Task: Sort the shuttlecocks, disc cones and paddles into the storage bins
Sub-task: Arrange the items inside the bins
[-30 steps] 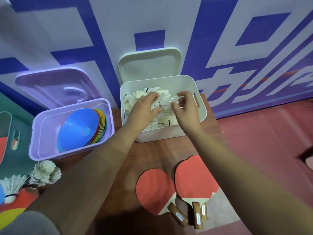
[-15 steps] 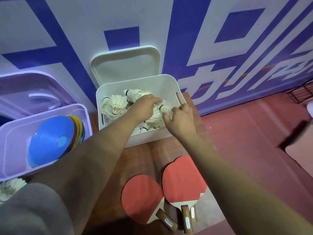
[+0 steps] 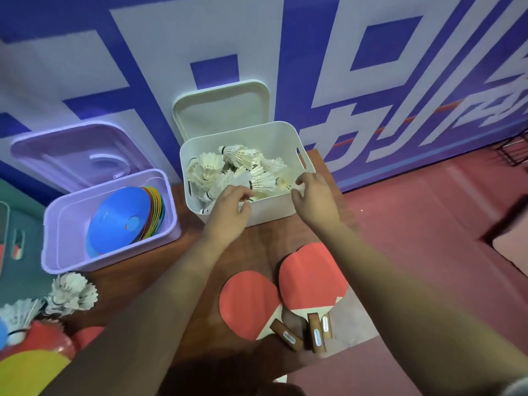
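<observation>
A white bin (image 3: 285,132) at the back of the wooden table (image 3: 257,241) holds several white shuttlecocks (image 3: 240,160). My left hand (image 3: 228,210) hovers at the bin's near rim with its fingers loosely curled and nothing visibly in them. My right hand (image 3: 314,198) sits at the near right corner, fingertips touching a shuttlecock. A purple bin (image 3: 114,252) to the left holds stacked disc cones (image 3: 120,221), blue on top. Two red paddles (image 3: 248,304) (image 3: 311,278) lie side by side on the table in front. Loose shuttlecocks (image 3: 71,292) lie at the lower left.
Both bins' lids, white (image 3: 223,110) and purple (image 3: 71,150), lean against the blue-and-white wall behind. A green bin (image 3: 17,224) shows at the left edge. Loose red (image 3: 48,338) and yellow (image 3: 31,372) cones lie at the bottom left. Red floor lies to the right of the table.
Both hands have drawn back from the middle of the white bin to its near rim. The shuttlecocks they were handling now lie in the bin.
</observation>
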The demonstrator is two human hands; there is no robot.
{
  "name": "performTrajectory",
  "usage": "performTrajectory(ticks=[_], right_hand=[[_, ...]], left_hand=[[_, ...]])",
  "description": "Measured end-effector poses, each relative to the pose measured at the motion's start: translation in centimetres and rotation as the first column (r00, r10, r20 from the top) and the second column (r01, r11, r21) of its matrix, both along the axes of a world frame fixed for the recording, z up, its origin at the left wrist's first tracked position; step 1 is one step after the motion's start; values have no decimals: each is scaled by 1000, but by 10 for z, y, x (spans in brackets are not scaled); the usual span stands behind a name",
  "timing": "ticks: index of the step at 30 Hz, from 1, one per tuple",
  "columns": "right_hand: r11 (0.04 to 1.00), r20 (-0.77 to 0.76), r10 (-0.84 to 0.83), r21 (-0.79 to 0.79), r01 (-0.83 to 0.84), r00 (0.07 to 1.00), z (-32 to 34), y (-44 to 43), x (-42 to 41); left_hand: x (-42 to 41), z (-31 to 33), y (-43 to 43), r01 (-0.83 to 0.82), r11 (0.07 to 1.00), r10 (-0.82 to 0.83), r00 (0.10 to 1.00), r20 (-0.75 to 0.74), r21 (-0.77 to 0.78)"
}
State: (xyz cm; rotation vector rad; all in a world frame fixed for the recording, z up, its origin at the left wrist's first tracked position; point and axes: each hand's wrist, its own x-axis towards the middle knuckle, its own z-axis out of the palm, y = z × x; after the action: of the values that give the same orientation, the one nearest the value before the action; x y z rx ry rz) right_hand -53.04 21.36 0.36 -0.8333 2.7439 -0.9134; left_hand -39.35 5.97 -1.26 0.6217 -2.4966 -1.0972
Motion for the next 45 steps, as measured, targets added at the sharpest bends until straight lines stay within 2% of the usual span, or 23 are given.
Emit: performTrajectory(ticks=[3,5,7,9,11,13,15,16,19,21,22,24,27,28,30,31,34,36,39,43,45], right_hand=[[996,55,-63,-66,66,997,-9,25,15],[996,115,-78,-37,83,990,-24,51,33],[993,180,-119,32,115,976,-46,81,54],[981,258,-182,114,157,949,-67,107,75],[973,319,-190,188,134,928,-81,123,100],[976,391,-72,218,-16,918,-89,129,129],[952,465,68,235,-197,883,-96,125,156],[935,486,108,246,-255,867,-102,121,167],[920,546,76,285,-270,834,-115,107,185],[947,649,-40,267,-178,760,-123,98,190],[963,696,-96,245,-110,711,-125,95,190],[983,765,-164,183,33,623,-131,92,191],[979,823,-173,85,184,541,-130,90,194],[975,851,-156,49,219,501,-126,89,195],[952,913,-101,-26,304,395,-115,86,194],[939,925,-75,-59,338,371,-111,85,190],[925,866,-67,-131,356,495,-101,86,169],[889,863,-98,-148,433,496,-99,96,147],[827,850,-207,-112,551,484,-99,120,115],[787,822,-310,-61,614,478,-99,152,88],[780,818,-340,-31,625,464,-104,160,83]], left_hand=[[21,-15,25,-42,998,43,999,-10,43],[38,-35,39,-52,995,52,999,11,81],[60,-60,50,-73,990,62,994,92,117],[82,-80,58,-139,980,102,965,240,142],[99,-93,64,-229,968,165,894,416,107],[111,-102,67,-309,949,215,771,599,57],[119,-111,67,-443,886,219,657,722,134],[122,-115,67,-507,841,214,630,747,186],[131,-127,66,-578,786,235,608,758,220],[137,-136,64,-597,762,237,617,751,250],[139,-139,63,-622,722,235,631,739,301],[145,-141,65,-669,587,252,687,682,456],[148,-127,62,-677,370,344,736,584,636],[148,-122,59,-663,343,380,746,547,666],[145,-109,53,-624,358,425,771,473,695],[142,-103,51,-596,368,433,789,436,714],[117,-86,54,-471,382,394,861,321,795],[92,-80,63,-408,414,340,898,278,813],[56,-76,87,-372,449,228,927,298,812],[24,-100,112,-305,696,10,909,417,650],[14,-118,119,-280,744,-56,878,475,607]])
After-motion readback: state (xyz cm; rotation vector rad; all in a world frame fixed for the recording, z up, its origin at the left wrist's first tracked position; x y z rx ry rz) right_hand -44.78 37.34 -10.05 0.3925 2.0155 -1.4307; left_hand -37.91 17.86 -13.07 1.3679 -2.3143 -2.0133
